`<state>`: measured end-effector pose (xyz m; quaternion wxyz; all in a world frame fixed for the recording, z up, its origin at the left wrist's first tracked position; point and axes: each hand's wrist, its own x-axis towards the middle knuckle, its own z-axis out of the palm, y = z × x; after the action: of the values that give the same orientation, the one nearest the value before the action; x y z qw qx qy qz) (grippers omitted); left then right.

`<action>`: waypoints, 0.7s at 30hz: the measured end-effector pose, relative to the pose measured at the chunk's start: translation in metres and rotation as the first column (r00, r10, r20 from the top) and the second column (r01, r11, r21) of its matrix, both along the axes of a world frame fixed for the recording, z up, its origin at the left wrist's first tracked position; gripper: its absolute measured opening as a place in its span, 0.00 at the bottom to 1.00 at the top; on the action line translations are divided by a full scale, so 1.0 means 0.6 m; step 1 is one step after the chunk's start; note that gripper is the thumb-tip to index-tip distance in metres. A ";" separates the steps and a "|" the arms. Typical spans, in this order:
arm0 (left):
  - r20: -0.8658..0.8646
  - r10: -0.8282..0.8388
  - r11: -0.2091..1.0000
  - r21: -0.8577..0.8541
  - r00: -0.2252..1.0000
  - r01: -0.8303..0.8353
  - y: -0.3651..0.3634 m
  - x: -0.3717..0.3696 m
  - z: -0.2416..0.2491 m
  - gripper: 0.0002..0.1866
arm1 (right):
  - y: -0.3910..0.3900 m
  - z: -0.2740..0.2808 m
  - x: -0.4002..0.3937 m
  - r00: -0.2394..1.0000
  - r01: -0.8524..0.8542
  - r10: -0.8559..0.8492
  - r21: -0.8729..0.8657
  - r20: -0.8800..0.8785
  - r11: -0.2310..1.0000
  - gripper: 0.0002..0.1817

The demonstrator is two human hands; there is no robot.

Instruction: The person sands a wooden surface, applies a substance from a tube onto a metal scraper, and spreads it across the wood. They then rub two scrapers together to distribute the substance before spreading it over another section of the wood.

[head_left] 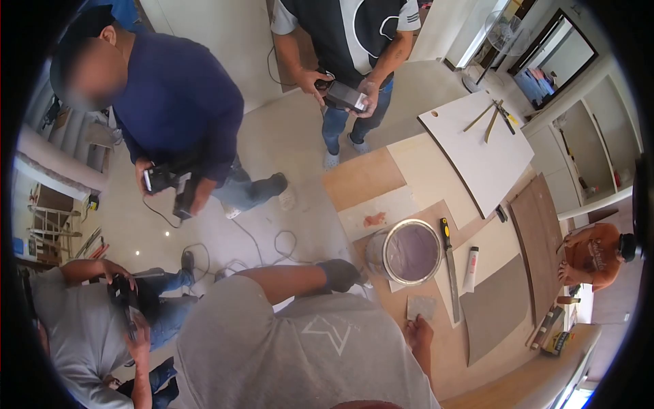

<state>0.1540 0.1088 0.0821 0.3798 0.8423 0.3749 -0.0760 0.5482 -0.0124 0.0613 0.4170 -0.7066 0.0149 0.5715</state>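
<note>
My right hand pinches the lower edge of a small, square, grey flat piece over the worktable. Just beyond it stands a round metal can holding a pale purplish-grey paste, its rim smeared. A saw with a yellow-and-black handle lies to the can's right, beside a white tube. My left forearm reaches across my grey shirt toward the table's near edge. At its end, my left hand appears as a dark shape, perhaps gloved; its fingers cannot be made out.
Boards and sheets cover the worktable, including a white panel with a folding rule on it. Three people at left and ahead hold dark devices. Another person in orange works at the far right. Cables run over the floor.
</note>
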 end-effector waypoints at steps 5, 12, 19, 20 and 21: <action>0.024 0.054 0.998 -0.013 0.998 -0.053 -0.031 0.078 0.197 0.22 | 0.010 0.009 -0.034 0.976 -0.143 0.155 0.091 -0.150 0.986 0.13; -0.033 0.077 0.908 0.414 0.996 -0.057 -0.088 0.259 0.175 0.13 | -0.007 0.111 -0.025 -0.122 -0.927 0.383 -0.243 0.916 0.286 0.33; -0.106 0.097 0.788 0.615 0.990 -0.011 -0.112 0.368 0.078 0.14 | -0.037 0.040 0.008 -0.294 -0.911 0.279 -0.357 0.914 0.207 0.50; -0.092 0.112 0.797 0.604 0.989 -0.034 -0.107 0.377 0.074 0.14 | -0.037 0.035 0.012 -0.292 -0.915 0.279 -0.352 0.915 0.196 0.51; -0.078 0.125 0.806 0.589 0.989 -0.056 -0.097 0.387 0.067 0.15 | -0.039 0.029 0.016 -0.288 -0.919 0.283 -0.347 0.915 0.186 0.52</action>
<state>0.3864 0.0505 0.1226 0.0835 0.8937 0.4407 0.0136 0.5578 -0.0359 0.0790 0.1001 -0.5838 -0.7925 0.1453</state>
